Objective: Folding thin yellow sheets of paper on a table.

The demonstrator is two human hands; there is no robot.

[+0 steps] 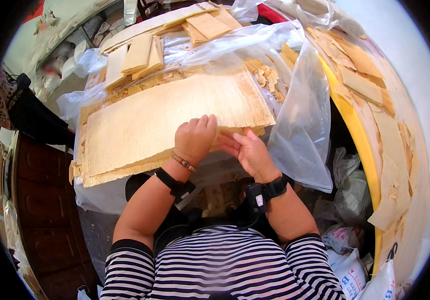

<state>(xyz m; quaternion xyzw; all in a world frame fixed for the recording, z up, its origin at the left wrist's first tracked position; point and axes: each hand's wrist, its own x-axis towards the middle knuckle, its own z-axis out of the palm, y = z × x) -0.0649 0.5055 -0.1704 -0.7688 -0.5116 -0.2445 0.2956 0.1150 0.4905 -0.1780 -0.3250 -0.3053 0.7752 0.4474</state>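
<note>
A wide stack of thin, pale tan sheets [150, 120], like dry flatbread with ragged edges, lies across the table in front of me. My left hand [195, 137] is closed in a fist over the stack's near edge, right of its middle. What its fingers pinch, if anything, is hidden. Beside it, my right hand [247, 152] has its palm turned up and fingers stretched toward the left hand, just at the near edge. Its thumb points up at the top sheet's rim, and no object shows in the palm.
Folded tan packets [142, 55] and more packets [207, 25] lie behind the stack. Broken flakes [265, 75] sit at its right on clear plastic sheeting [300, 125]. A yellow-edged table [347, 110] with further sheets runs along the right. Dark wooden drawers [47, 200] stand left.
</note>
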